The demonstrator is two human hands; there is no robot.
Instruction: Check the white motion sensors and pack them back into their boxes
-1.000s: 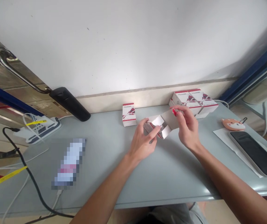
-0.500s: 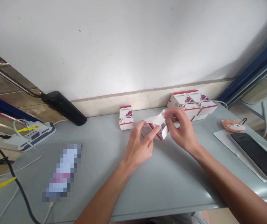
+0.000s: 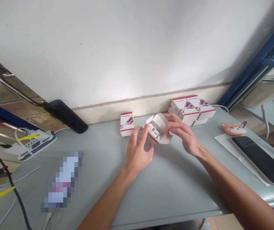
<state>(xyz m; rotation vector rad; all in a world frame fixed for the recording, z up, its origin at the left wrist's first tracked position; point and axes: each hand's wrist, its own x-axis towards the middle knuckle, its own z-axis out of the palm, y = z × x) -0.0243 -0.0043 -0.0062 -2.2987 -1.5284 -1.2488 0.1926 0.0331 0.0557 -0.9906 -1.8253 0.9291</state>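
Observation:
A small white and red carton (image 3: 166, 140) lies on the grey table with its flaps folded out. Inside it shows a white item (image 3: 154, 131) with a small dark detail, of a kind I cannot make out. My left hand (image 3: 138, 153) grips the carton from its left side, index finger along the edge. On the other side, my right hand (image 3: 183, 134) has its curled fingers on the raised lid flap. Just behind my left hand, a closed carton (image 3: 127, 123) of the same print stands on the table.
Several like cartons (image 3: 190, 110) are stacked by the wall at the back right. Right of them are an orange animal-faced pouch (image 3: 233, 129) and a black-screened device (image 3: 258, 159) on paper. On the left are a blurred phone (image 3: 63, 180), a power strip (image 3: 38, 143) and a black cylinder (image 3: 66, 116).
The carton's lid flap has been opened outward, so the white item inside now shows. My right hand's fingers have shifted with the flap; my left hand keeps its hold.

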